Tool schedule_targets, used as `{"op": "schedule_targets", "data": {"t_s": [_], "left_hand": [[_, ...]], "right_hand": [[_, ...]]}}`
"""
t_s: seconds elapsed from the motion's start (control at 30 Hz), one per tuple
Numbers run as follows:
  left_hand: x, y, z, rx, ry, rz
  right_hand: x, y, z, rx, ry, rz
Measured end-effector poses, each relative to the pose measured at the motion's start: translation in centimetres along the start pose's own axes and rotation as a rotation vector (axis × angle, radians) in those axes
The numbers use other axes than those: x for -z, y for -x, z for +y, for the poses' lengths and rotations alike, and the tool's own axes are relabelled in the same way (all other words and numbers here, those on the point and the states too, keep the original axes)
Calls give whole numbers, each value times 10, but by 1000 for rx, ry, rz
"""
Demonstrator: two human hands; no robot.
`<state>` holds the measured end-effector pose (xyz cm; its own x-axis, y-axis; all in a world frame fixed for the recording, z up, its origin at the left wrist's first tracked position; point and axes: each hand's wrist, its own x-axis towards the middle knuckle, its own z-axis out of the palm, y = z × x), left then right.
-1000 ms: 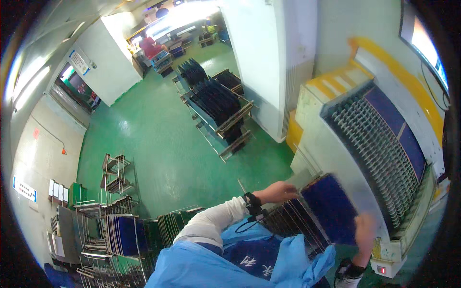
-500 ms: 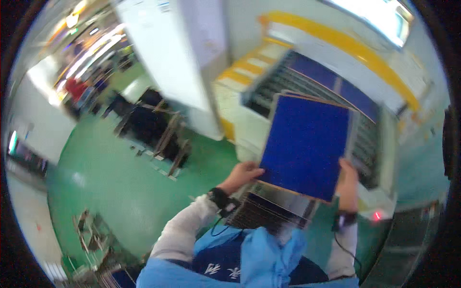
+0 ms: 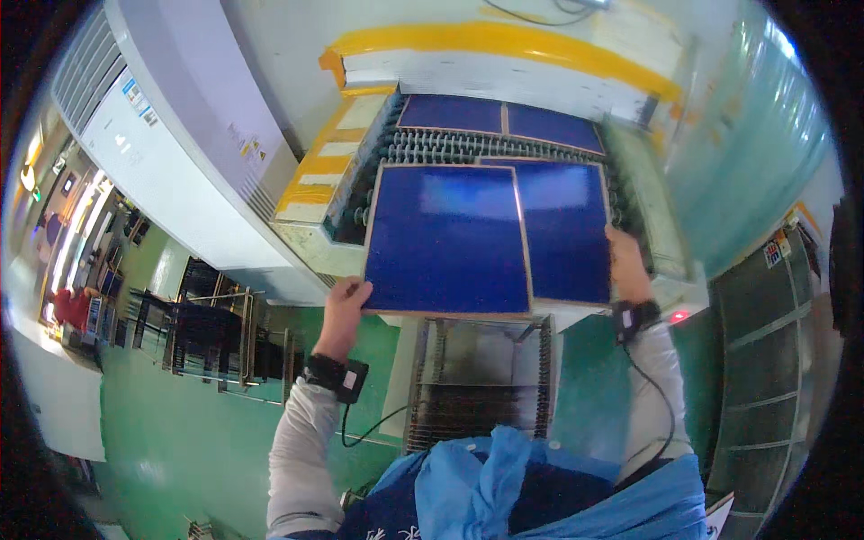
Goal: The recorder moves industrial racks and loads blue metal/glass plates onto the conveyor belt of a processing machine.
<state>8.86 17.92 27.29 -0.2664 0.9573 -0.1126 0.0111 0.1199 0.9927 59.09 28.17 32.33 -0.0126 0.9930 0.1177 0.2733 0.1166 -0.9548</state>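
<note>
The left hand [image 3: 346,306] grips the lower left corner of a large blue panel [image 3: 447,238], fingers under it and the thumb pressed on its edge. At 3 o'clock from this panel lies a second blue panel [image 3: 567,232], side by side with it, and the right hand [image 3: 627,261] holds its right edge with closed fingers. Both panels are flat over the near end of a roller conveyor [image 3: 468,146]. At 12 o'clock, farther on the rollers, two more blue panels [image 3: 500,120] lie side by side. At 6 o'clock from the held panels stands a slotted metal rack [image 3: 480,378], on a green floor [image 3: 189,441].
</note>
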Motion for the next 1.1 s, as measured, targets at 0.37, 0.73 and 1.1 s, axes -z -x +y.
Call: {"op": "schedule_targets", "data": {"t_s": [0.37,0.73,1.1], "left_hand": [[-35,-88,28,-629,-758,134],[-88,-122,33,-371,-1260,-62],[-102,-175,46,-304,-1319,-109]], "right_hand": [[-2,-47,45,262,871,277],[-44,-33,39,207,1043,173],[-31,-68,51,255,1015,166]]}}
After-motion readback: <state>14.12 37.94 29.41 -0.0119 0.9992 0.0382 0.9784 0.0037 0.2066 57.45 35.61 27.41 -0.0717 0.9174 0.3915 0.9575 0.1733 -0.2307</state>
